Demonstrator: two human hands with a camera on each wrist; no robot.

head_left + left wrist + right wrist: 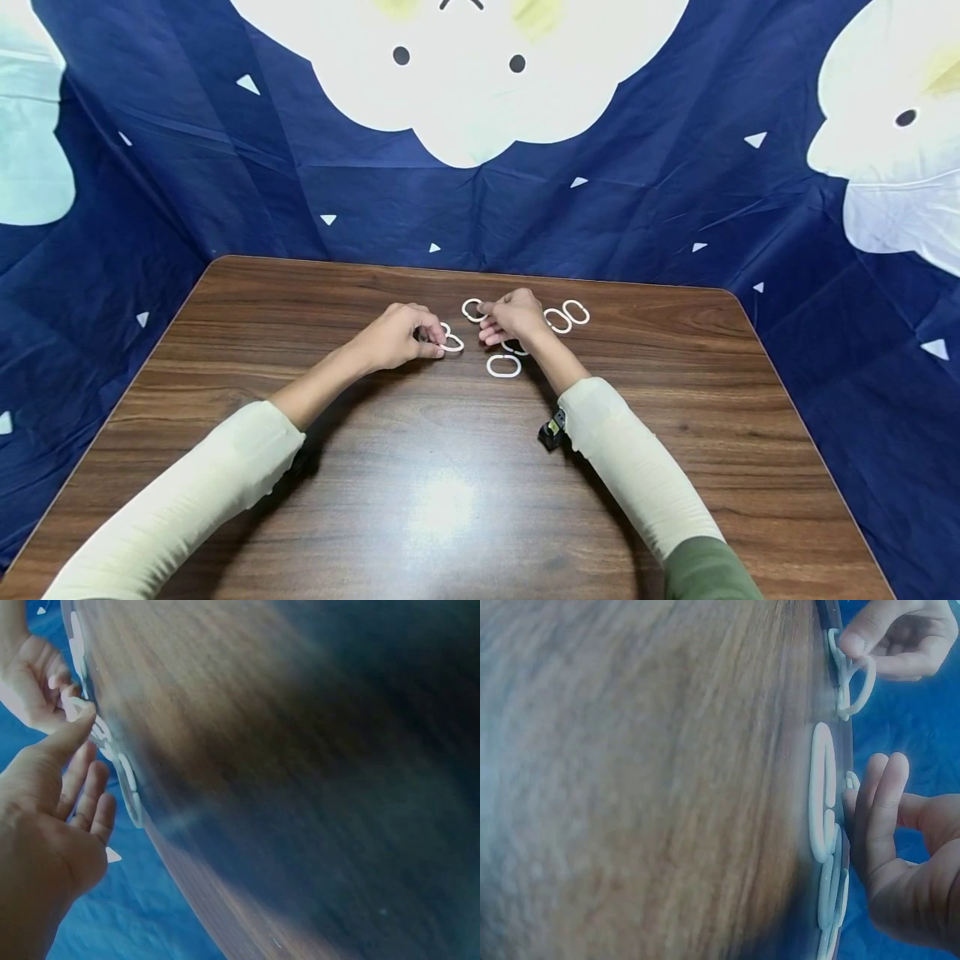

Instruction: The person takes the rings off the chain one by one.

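My left hand (408, 333) pinches a white plastic chain link (453, 343) between thumb and forefinger. A second white link (446, 328) sits against it, partly hidden by the fingers; the right wrist view shows the held link (868, 690) tilted up. At the right, my right hand (513, 317) has its thumb and forefinger at the edge of another white link (467, 312), its other fingers held loosely out. Below that palm lie a partly covered link (513, 347) and an oval link (503, 367) with a small gap in its side.
Two more white links (576, 312) lie side by side beyond the right wrist. The wooden table (420, 533) ends at a back edge close behind the links, where a blue curtain (525, 217) with white cloud shapes hangs. A small black device (552, 431) is at the right cuff.
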